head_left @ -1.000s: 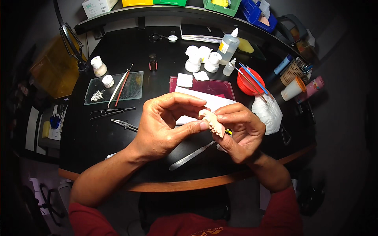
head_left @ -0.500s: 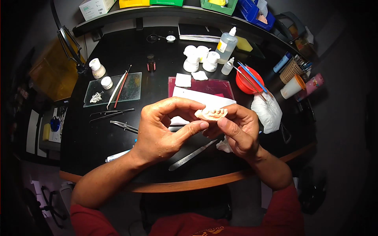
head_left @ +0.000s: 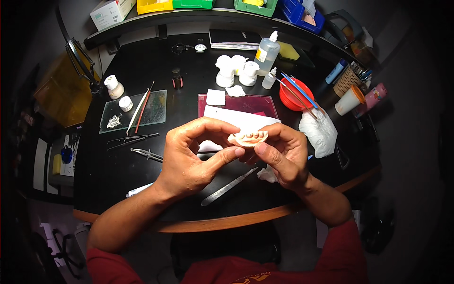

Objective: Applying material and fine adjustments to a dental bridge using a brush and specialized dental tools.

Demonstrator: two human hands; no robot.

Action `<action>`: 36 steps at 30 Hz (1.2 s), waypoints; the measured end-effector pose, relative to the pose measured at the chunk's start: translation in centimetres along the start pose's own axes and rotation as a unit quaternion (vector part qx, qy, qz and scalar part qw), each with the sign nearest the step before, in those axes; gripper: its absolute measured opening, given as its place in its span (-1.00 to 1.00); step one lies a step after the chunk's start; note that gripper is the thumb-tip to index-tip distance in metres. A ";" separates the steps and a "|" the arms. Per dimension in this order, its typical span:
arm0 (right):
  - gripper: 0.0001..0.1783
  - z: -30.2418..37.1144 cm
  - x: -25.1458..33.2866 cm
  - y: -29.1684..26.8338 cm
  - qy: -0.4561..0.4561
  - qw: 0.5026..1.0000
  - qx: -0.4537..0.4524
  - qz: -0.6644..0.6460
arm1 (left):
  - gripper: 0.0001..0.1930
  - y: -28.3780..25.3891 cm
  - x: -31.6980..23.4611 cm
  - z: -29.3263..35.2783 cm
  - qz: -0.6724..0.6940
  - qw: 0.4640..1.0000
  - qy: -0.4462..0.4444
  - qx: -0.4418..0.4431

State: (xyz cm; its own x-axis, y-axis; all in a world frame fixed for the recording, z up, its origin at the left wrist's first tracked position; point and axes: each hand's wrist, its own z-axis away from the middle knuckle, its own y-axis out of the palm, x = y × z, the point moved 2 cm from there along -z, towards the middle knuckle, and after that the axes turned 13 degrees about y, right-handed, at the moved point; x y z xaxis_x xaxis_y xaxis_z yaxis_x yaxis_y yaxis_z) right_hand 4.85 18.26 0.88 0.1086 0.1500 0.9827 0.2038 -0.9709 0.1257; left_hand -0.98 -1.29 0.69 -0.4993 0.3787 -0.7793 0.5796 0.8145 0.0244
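Observation:
Between my two hands a small cream-coloured dental model (head_left: 249,139) with a row of teeth is held up above the desk. My left hand (head_left: 196,151) pinches its left end between thumb and forefinger. The thumb and fingers of my right hand (head_left: 283,154) grip its right end, and part of the model's underside is hidden by them. Beneath the hands a scalpel (head_left: 229,187) lies on the black desk. A white paper sheet (head_left: 231,117) on a dark red glass slab (head_left: 257,102) lies just beyond them. Crumpled tissue (head_left: 267,174) sits by my right hand.
At the left, a glass slab (head_left: 158,111) bears brushes and a small jar (head_left: 126,103). Tweezers (head_left: 145,154) lie nearer. White jars (head_left: 248,75) and a clear bottle (head_left: 267,52) stand at the back. A red bowl (head_left: 291,102) with brushes and white cloth (head_left: 319,135) are on the right.
The model tilts slightly, showing more of its front side. The whole view has shifted a little, and both hands keep their hold.

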 end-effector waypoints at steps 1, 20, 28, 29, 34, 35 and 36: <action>-0.82 0.0 0.0 0.0 0.000 1.000 -0.001 0.000 | -0.64 0.0 0.0 0.0 0.000 1.000 0.000 0.001; -0.84 0.0 0.1 0.0 -0.002 1.000 -0.002 -0.001 | -0.75 -0.1 0.0 -0.2 -0.014 0.999 0.027 0.015; -0.83 0.0 -0.2 0.1 0.027 0.999 0.004 -0.030 | -0.88 -0.6 -0.5 -0.5 -0.003 0.999 -0.035 0.018; -0.83 -0.1 -0.1 0.1 0.023 1.000 0.004 -0.015 | -0.89 -0.6 -0.3 -0.5 0.007 0.999 -0.043 0.023; -0.85 0.0 -0.1 0.1 0.004 0.999 0.008 0.041 | -0.93 -0.7 0.3 -0.2 0.015 0.998 -0.051 0.037; -0.86 0.0 -0.1 0.0 0.001 0.999 0.005 0.053 | -0.93 -0.6 0.6 -0.2 0.026 0.999 -0.039 0.025; -0.87 0.0 -0.1 0.0 -0.001 0.998 0.003 0.065 | -0.92 -0.6 0.7 -0.2 0.038 0.999 -0.027 0.013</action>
State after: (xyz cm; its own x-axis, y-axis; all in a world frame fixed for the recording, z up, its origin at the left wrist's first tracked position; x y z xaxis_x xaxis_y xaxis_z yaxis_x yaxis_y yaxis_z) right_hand 4.86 18.28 0.74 0.1364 0.0234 0.9904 0.1938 -0.9810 -0.0035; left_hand -1.81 -1.43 0.25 -0.4184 0.4132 -0.8088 0.6316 0.7723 0.0678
